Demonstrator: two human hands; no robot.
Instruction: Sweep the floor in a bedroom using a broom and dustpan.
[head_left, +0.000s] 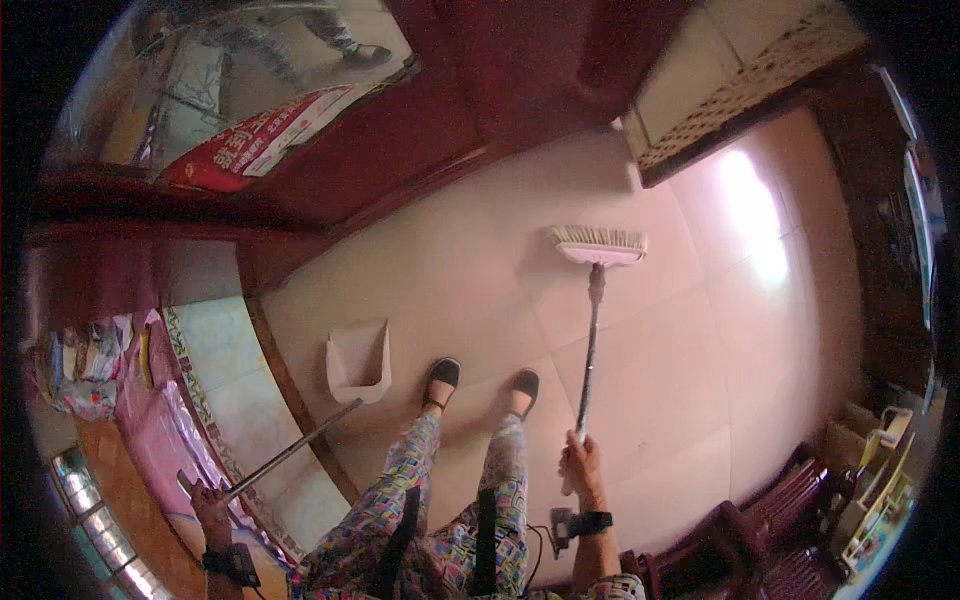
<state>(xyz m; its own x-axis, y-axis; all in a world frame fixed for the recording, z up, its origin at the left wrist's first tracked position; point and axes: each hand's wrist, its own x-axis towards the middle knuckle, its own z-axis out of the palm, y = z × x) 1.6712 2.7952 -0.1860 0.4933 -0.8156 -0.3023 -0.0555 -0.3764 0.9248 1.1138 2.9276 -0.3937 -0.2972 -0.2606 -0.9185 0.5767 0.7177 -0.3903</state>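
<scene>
A broom with a pink head and pale bristles (600, 246) reaches out ahead of me over the tiled floor. My right hand (580, 459) is closed around its long handle, near the upper end. A white long-handled dustpan (358, 364) is at the left, beside my feet, with its open side facing away from me. My left hand (210, 504) grips the end of the dustpan's metal handle. Whether the broom's bristles touch the floor cannot be told.
Dark red wooden furniture (450, 97) stands ahead, with a red printed bag (255, 139) on it. A tiled ledge (247, 382) with a brown edge runs along the left. Dark wooden chairs (787, 517) are at the lower right. A panel with a perforated edge (735, 97) is at the upper right.
</scene>
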